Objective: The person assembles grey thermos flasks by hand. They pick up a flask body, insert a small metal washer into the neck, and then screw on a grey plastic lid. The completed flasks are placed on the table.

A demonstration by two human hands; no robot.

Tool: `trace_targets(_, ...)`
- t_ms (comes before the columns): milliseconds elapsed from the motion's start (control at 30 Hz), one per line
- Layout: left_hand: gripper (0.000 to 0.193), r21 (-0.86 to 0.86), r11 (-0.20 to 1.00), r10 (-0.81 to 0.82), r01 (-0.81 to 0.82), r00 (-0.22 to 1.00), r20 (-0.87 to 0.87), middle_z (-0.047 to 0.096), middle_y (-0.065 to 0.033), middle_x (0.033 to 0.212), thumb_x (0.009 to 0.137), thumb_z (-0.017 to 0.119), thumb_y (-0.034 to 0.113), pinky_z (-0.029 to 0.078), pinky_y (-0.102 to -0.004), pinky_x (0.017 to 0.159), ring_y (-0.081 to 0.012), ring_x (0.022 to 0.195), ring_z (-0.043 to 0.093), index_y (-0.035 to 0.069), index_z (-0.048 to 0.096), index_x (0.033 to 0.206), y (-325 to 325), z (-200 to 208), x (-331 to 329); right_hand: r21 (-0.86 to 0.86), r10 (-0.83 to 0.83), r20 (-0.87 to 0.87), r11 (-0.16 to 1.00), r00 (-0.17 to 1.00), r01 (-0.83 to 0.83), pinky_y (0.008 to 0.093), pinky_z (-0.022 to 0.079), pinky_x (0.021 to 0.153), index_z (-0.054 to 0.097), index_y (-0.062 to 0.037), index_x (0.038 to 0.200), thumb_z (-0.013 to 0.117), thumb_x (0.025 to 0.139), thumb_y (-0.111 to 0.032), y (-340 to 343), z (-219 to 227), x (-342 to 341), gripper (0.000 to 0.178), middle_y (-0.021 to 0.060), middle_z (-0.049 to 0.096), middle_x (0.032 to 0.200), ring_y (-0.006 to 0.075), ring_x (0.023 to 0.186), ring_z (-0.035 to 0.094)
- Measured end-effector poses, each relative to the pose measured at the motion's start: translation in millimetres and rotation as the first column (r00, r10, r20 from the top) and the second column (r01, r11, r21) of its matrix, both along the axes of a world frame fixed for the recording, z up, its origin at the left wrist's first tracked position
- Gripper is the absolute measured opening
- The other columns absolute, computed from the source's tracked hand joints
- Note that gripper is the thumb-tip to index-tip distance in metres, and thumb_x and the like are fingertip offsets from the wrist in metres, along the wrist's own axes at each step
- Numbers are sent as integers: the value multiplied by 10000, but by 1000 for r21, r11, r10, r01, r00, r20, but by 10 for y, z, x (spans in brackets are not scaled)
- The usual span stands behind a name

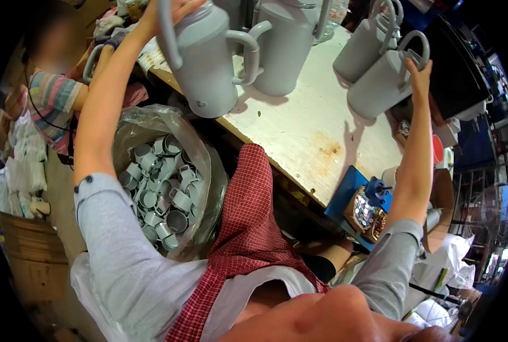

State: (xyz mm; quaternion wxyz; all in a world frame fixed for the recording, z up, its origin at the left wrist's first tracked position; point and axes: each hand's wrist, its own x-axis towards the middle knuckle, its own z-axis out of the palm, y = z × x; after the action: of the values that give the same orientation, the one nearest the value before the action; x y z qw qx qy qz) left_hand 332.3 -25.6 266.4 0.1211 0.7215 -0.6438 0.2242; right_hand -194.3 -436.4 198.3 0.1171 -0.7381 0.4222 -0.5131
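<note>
My left hand (168,11) is raised at the top of the view, gripping a large grey plastic jug (205,62) by its upper part; the jug hangs over the near edge of the white worktable (311,131). My right hand (419,74) reaches far right and holds a second grey jug (382,85) near its handle, tilted on the table. Two more grey jugs stand close by, one (288,45) next to the left jug, another (362,48) behind the right one.
A clear plastic bag (162,188) full of several small grey cups sits left of my red checked apron. Another person in a striped shirt (51,100) works at the far left. A blue tool (373,194), cardboard boxes and bags lie lower right.
</note>
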Motion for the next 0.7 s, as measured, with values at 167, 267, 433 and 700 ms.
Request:
trace_targets(167,400,-371,843,-364,389,921,140,523,-146,507,895,575,270,425,-437,503,-325,483,536,62,593,554,-480,-187,49,-12,148,351,988,924,-154,255,415,600,658,9,1033,681,892,-363,615,126,241,399,4,552,728,108,650,526)
trace_targets(267,318,-574,784,-432,234,871,-235,659,-55,928,995,488,318,431,-344,955,-161,849,595,89,610,1179,-396,-337,164,-147,413,480,908,774,-393,218,264,479,644,17,1058,583,970,-347,1512,458,136,380,-52,378,631,46,521,331)
trace_targets(433,191,-947,183,-541,-264,778,-321,605,-187,1081,919,572,54,497,-323,900,-231,1008,610,-52,512,1066,171,-318,-359,-167,575,646,748,503,-642,215,224,459,540,68,1208,396,1013,-470,2602,858,-173,590,-58,262,638,46,505,231)
trace_targets(700,958,-446,531,-358,721,-286,-889,511,-196,1318,786,455,806,408,-428,1016,-308,1176,527,13,504,1320,363,-1362,-3332,368,359,441,764,823,-530,321,480,639,659,-60,1107,664,871,-223,3911,-321,-235,287,77,637,964,202,745,606)
